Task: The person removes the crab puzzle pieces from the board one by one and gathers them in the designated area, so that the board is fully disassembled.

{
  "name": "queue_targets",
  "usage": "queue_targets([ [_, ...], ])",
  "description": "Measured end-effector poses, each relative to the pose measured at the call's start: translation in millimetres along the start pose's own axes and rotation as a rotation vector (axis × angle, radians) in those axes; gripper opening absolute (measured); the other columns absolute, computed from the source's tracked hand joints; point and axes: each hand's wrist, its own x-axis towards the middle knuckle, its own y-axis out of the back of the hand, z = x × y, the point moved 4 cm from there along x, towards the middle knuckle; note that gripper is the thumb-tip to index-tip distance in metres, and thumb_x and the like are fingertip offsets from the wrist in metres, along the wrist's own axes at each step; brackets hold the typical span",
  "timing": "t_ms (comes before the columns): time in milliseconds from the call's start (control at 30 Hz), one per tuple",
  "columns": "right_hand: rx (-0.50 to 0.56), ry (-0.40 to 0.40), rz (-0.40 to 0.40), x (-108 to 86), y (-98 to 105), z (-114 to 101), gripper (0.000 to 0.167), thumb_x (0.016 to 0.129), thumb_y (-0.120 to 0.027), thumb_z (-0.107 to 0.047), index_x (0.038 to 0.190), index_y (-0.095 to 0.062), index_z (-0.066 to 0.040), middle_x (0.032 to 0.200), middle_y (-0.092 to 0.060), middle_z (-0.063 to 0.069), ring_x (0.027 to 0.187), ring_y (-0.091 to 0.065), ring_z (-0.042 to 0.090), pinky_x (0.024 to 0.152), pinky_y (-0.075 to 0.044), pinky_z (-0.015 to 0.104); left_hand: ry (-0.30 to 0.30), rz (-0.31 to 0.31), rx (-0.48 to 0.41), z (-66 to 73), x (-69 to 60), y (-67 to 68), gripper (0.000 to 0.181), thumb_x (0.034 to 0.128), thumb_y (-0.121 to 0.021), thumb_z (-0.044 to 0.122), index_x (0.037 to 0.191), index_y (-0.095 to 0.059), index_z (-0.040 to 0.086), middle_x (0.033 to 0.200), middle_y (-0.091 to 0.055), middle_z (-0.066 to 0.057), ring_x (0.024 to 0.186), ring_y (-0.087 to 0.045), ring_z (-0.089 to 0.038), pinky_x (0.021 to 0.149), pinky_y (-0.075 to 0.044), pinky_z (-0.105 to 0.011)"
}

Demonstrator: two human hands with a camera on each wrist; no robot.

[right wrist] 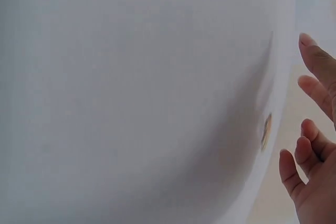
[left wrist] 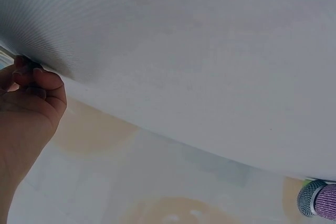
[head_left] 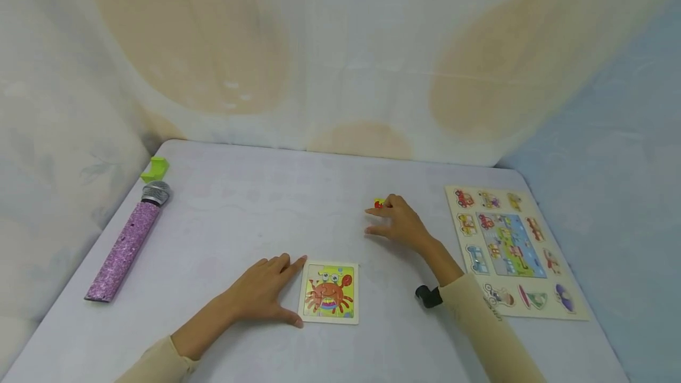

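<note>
A square crab puzzle in a pale frame (head_left: 330, 321) lies flat near the front middle of the table. Along its left side is the left hand (head_left: 258, 293), thumb at the lower corner and index finger at the upper one, spread apart. In the left wrist view, that hand (left wrist: 31, 106) shows bent fingers at the left edge. Farther back, a small red and yellow piece (head_left: 378, 203) lies beside the right hand (head_left: 401, 224), whose fingers reach around it with thumb and index apart. The right wrist view shows the small piece (right wrist: 266, 132) on the table, apart from the right hand's fingers (right wrist: 315, 59).
A purple glittery microphone (head_left: 125, 253) lies at the left, below a light green block (head_left: 155, 169). On the right is a large picture board (head_left: 463, 253) with vehicle shapes. A small black object (head_left: 427, 297) lies beside the right sleeve. Patterned cloth surrounds the table.
</note>
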Motion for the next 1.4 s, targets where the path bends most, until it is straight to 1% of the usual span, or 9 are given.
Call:
queue_targets([
  [100, 0.01, 0.086, -0.007, -9.4, -8, -19, 0.051, 0.075, -0.085, -0.037, 0.119, -0.074, -0.015, 0.092, -0.043, 0.002, 0.086, -0.039, 0.015, 0.071, -0.035, 0.027, 0.002, -0.004, 0.006, -0.9, -0.6, -0.3, 0.121, 0.0602, -0.062, 0.09, 0.152, -0.041, 0.013, 0.097, -0.038, 0.008, 0.083, -0.036, -0.007, 0.074, -0.035, -0.025],
  [200, 0.019, 0.137, -0.029, -17.6, -15, -34, 0.051, 0.074, -0.086, -0.038, 0.12, -0.074, -0.017, 0.092, -0.043, 0.0, 0.085, -0.038, 0.013, 0.07, -0.035, 0.026, 0.005, -0.006, 0.01, -1.2, -0.7, -0.1, 0.121, 0.0603, -0.062, 0.09, 0.152, -0.041, 0.013, 0.097, -0.037, 0.008, 0.083, -0.036, -0.007, 0.074, -0.034, -0.025],
  [333, 0.016, 0.155, -0.065, -26.5, -23, -50, 0.052, 0.074, -0.086, -0.039, 0.12, -0.074, -0.02, 0.09, -0.04, -0.003, 0.084, -0.037, 0.01, 0.071, -0.035, 0.024, 0.003, -0.006, 0.0, -0.5, -0.2, 0.1, 0.12, 0.0609, -0.063, 0.088, 0.152, -0.041, 0.013, 0.097, -0.037, 0.008, 0.083, -0.036, -0.007, 0.074, -0.034, -0.025],
  [633, 0.011, 0.221, -0.143, -42.5, -40, -77, 0.05, 0.075, -0.085, -0.044, 0.119, -0.075, -0.023, 0.089, -0.039, -0.007, 0.085, -0.037, 0.009, 0.07, -0.035, 0.022, -0.002, -0.016, 0.011, -0.9, 0.0, -1.2, 0.119, 0.0617, -0.063, 0.089, 0.152, -0.041, 0.014, 0.098, -0.037, 0.008, 0.083, -0.037, -0.007, 0.074, -0.035, -0.025],
  [767, -0.011, 0.225, -0.146, -48.1, -44, -83, 0.048, 0.073, -0.085, -0.046, 0.115, -0.077, -0.023, 0.087, -0.037, -0.007, 0.084, -0.037, 0.008, 0.069, -0.033, 0.021, -0.006, -0.013, 0.008, -0.9, -0.3, -1.3, 0.119, 0.062, -0.063, 0.088, 0.152, -0.041, 0.014, 0.098, -0.038, 0.008, 0.082, -0.037, -0.007, 0.074, -0.035, -0.025],
  [900, -0.036, 0.209, -0.154, -53.2, -45, -86, 0.047, 0.074, -0.085, -0.047, 0.112, -0.078, -0.021, 0.086, -0.037, -0.005, 0.082, -0.036, 0.009, 0.068, -0.033, 0.022, -0.009, -0.005, 0.006, -0.4, -1.0, -0.6, 0.118, 0.0622, -0.064, 0.087, 0.151, -0.042, 0.013, 0.097, -0.037, 0.007, 0.081, -0.036, -0.007, 0.073, -0.034, -0.025],
  [1100, -0.035, 0.188, -0.185, -56.6, -48, -88, 0.05, 0.075, -0.083, -0.048, 0.116, -0.076, -0.021, 0.088, -0.039, -0.005, 0.084, -0.036, 0.009, 0.069, -0.033, 0.022, -0.012, 0.006, 0.002, 0.3, -1.7, 1.1, 0.118, 0.0622, -0.064, 0.087, 0.15, -0.044, 0.012, 0.096, -0.037, 0.007, 0.08, -0.036, -0.008, 0.072, -0.034, -0.025],
  [1267, -0.037, 0.231, -0.202, -53.8, -51, -93, 0.051, 0.076, -0.082, -0.049, 0.119, -0.074, -0.023, 0.088, -0.039, -0.005, 0.083, -0.036, 0.009, 0.069, -0.032, 0.022, -0.016, 0.006, -0.003, 1.0, -1.8, 1.3, 0.118, 0.0622, -0.065, 0.086, 0.15, -0.044, 0.011, 0.096, -0.037, 0.007, 0.081, -0.036, -0.008, 0.073, -0.034, -0.026],
  [1400, -0.045, 0.267, -0.229, -48.8, -53, -96, 0.047, 0.078, -0.08, -0.049, 0.118, -0.075, -0.025, 0.088, -0.038, -0.006, 0.081, -0.035, 0.009, 0.068, -0.03, 0.021, -0.022, 0.011, -0.001, 1.7, -1.9, 1.6, 0.117, 0.0627, -0.065, 0.086, 0.15, -0.044, 0.011, 0.095, -0.036, 0.007, 0.08, -0.036, -0.008, 0.073, -0.034, -0.026],
])
